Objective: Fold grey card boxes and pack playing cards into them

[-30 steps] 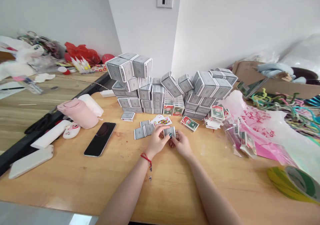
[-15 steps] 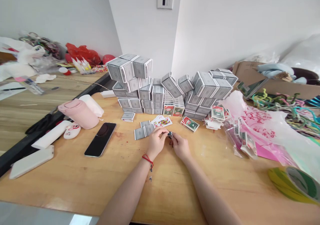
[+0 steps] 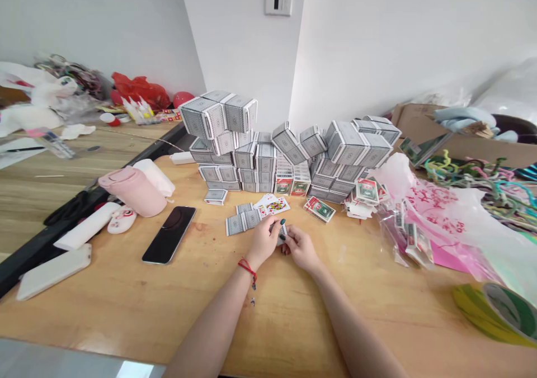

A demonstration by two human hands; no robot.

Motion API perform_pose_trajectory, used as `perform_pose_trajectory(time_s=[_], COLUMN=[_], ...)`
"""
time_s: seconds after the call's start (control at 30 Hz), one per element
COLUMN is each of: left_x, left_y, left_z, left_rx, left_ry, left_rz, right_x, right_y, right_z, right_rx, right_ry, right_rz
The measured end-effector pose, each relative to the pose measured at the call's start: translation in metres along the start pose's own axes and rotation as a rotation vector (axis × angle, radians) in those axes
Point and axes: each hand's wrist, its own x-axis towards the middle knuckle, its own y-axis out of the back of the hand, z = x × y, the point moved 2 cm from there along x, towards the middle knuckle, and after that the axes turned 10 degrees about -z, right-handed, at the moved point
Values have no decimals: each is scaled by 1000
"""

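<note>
Between the fingertips of both hands is a playing card (image 3: 282, 234) with a grey patterned back, partly hidden by the fingers. My left hand (image 3: 265, 240), a red string bracelet at its wrist, pinches the card's left side. From the right, my right hand (image 3: 304, 248) grips the card with bent fingers. Just beyond the left hand lie several face-down cards (image 3: 241, 221) and some face-up cards (image 3: 276, 205). Behind them rise stacked blocks (image 3: 256, 162) made of grey-backed cards. A red and green card box (image 3: 319, 209) lies on the table beyond the right hand.
A black phone (image 3: 169, 235), a pink roll (image 3: 133, 189) and white items (image 3: 54, 272) are at left. On the right are a plastic bag (image 3: 436, 204), colourful twisted strands (image 3: 486, 188) and a yellow-green tape roll (image 3: 497, 313). More card boxes (image 3: 292, 187) stand between the blocks.
The card between my hands now shows more of its patterned back. My left fingertips have shifted slightly, and the thumb now points upward. The surrounding things stay in place.
</note>
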Motion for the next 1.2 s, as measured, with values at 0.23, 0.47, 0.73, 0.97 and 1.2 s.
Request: perform_pose_trajectory(time_s=[0.23, 0.47, 0.73, 0.97, 1.2], left_x=[4, -1, -4, -6, -8], left_y=[-3, -5, -16, -19, -25], left_z=[-10, -12, -4, 2, 0], left_rx=[-368, -158, -183, -32, 46], left_ry=[180, 181, 116, 138, 195], left_rz=[46, 113, 15, -36, -32], right_x=[3, 3, 1, 3, 2], right_y=[-1, -5, -6, -4, -2], right_z=[-8, -3, -6, -5, -2], right_rx=[113, 116, -84, 64, -110], right_ry=[-3, -22, -53, -131, -130], right_rz=[9, 68, 288, 279, 444])
